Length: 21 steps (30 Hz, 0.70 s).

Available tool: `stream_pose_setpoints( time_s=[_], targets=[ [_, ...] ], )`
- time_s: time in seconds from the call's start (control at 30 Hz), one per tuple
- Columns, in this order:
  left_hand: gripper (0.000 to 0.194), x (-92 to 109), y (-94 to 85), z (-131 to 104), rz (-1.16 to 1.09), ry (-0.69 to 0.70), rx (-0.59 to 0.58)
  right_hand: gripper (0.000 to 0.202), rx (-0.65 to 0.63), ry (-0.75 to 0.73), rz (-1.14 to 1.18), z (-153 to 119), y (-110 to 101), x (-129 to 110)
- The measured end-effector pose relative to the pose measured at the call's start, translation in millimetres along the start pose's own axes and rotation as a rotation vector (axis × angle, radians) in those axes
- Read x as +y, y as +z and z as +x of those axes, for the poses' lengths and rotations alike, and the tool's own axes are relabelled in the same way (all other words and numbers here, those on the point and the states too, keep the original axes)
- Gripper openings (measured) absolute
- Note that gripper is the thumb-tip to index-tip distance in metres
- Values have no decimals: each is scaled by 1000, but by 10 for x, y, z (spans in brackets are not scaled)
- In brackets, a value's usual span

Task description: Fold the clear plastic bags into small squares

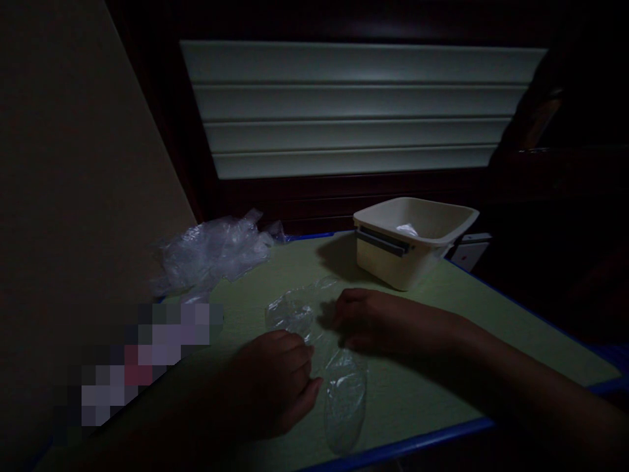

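A thin, clear plastic film (345,400) lies crumpled across the table between my hands; one rounded part spreads toward the front edge, another toward the back. Its exact kind is hard to make out in the dim light. My left hand (275,380) is at its left side, fingers curled in with the thumb close to them, at the film's edge. From the right, my right hand (366,321) reaches over the film with bent fingers pointing down; its fingertips are in shadow and seem to pinch the film.
A green table (422,387) with blue edging carries a heap of clear plastic (216,252) at back left. At back right stands a white bin (388,265) with a grey handle and something clear inside. A blurred-out patch (132,367) covers the left edge. Behind is a slatted panel (354,105).
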<state>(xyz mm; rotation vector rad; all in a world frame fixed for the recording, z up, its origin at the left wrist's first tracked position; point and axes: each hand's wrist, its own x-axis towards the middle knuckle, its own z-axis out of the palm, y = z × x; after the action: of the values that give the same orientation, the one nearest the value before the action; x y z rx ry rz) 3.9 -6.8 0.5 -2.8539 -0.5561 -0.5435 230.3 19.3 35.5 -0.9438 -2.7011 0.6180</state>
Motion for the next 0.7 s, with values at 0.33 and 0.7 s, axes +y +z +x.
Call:
stream_pose_setpoints(
  time_s=[0.33,0.7],
  targets=[
    [26,-12,6,-15,-6,20,-17,14,-344,-137,294,-34,0,-163],
    [16,3,-93,27,-102,22,-86,15,-304,-156,258,-6,44,-130]
  ],
)
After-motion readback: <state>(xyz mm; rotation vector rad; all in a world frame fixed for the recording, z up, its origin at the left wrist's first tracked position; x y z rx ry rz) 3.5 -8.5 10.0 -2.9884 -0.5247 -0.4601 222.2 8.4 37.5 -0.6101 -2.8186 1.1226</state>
